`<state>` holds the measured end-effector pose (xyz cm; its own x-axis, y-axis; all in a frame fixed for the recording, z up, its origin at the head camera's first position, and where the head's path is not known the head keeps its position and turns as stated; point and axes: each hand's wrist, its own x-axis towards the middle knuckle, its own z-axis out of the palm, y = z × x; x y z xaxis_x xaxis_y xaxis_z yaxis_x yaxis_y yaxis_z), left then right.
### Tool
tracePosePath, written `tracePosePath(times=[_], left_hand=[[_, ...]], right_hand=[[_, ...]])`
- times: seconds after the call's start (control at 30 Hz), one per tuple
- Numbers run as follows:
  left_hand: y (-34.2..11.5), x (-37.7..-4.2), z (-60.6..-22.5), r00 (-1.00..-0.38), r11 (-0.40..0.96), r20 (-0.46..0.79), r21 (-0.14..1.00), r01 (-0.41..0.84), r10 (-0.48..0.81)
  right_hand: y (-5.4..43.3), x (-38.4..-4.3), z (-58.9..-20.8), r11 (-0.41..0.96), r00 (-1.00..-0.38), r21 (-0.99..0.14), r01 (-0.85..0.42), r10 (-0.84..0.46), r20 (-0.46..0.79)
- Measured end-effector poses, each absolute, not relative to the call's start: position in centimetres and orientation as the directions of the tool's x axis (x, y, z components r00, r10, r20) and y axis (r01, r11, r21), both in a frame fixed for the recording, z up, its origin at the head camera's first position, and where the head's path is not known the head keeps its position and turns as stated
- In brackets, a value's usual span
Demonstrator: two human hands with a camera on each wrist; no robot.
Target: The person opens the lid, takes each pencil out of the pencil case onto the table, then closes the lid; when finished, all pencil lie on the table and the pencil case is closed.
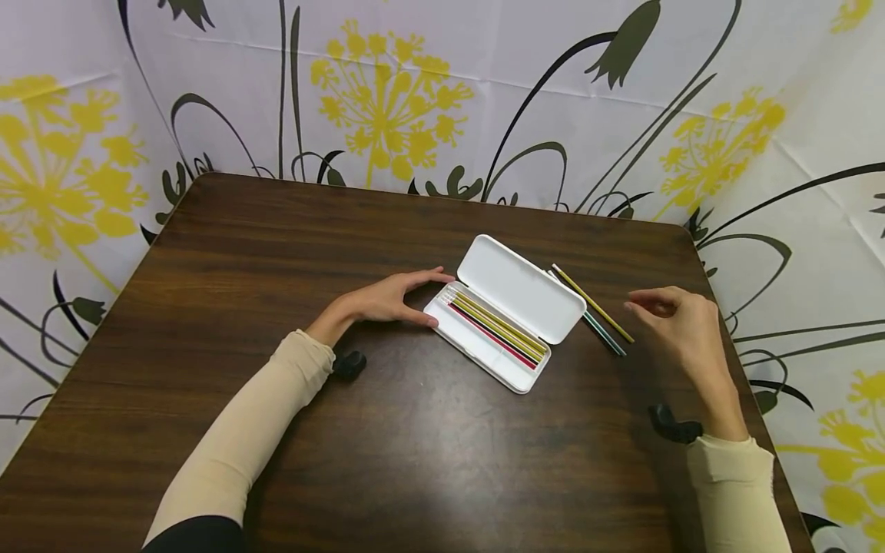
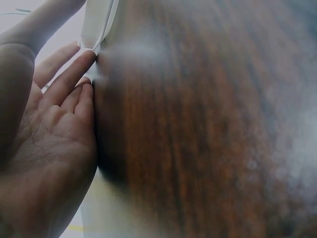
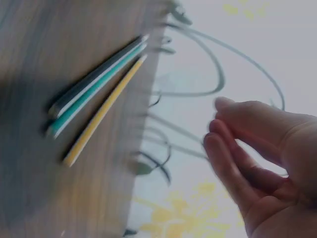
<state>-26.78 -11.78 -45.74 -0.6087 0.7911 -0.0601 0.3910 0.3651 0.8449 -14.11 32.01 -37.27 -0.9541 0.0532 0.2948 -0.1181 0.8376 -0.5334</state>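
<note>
A white pencil case [image 1: 477, 349] lies on the table with its lid [image 1: 518, 288] tipped back. Inside it are several yellow, red and black pencils [image 1: 494, 326]. My left hand [image 1: 383, 299] rests at the case's left end, thumb and fingers spread and nearly straight along its edge. Right of the case lie a loose yellow pencil [image 3: 104, 111], a teal pencil [image 3: 96, 91] and a dark pencil [image 3: 94, 77]; the lid hides part of them in the head view. To their right, my right hand [image 1: 681, 326] hovers with loosely bent fingers and holds nothing.
The dark wooden table [image 1: 311, 461] ends at its right edge close to my right hand. Behind it hangs a white cloth [image 1: 525, 46] with yellow and dark green flowers. Black wrist devices [image 1: 349, 365] sit at both sleeves.
</note>
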Motion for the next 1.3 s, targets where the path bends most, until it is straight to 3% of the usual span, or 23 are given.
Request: tracePosePath(times=[0.3, 0.57, 0.83, 1.1, 1.3], left_hand=[[-11.7, -26.9, -46.0, -0.606, 0.356, -0.049, 0.846, 0.397, 0.794], [-11.8, -26.9, -46.0, -0.607, 0.368, -0.056, 0.837, 0.404, 0.793], [-11.7, -26.9, -45.9, -0.603, 0.363, -0.051, 0.838, 0.408, 0.796], [-11.8, -26.9, -45.9, -0.614, 0.374, -0.063, 0.84, 0.392, 0.787], [-11.7, -26.9, -45.9, -0.608, 0.372, -0.062, 0.838, 0.399, 0.791]], right_hand=[[27.1, -13.8, -36.7, 0.752, -0.928, -0.611, -0.245, 0.001, 0.373], [23.9, -13.2, -39.6, 0.695, -0.927, -0.641, -0.326, -0.102, 0.361], [22.1, -12.2, -43.2, 0.762, -0.926, -0.543, -0.352, -0.198, 0.322], [21.0, -11.8, -43.4, 0.841, -0.913, -0.398, -0.366, -0.243, 0.327], [20.8, -11.5, -43.6, 0.849, -0.895, -0.355, -0.391, -0.26, 0.363]])
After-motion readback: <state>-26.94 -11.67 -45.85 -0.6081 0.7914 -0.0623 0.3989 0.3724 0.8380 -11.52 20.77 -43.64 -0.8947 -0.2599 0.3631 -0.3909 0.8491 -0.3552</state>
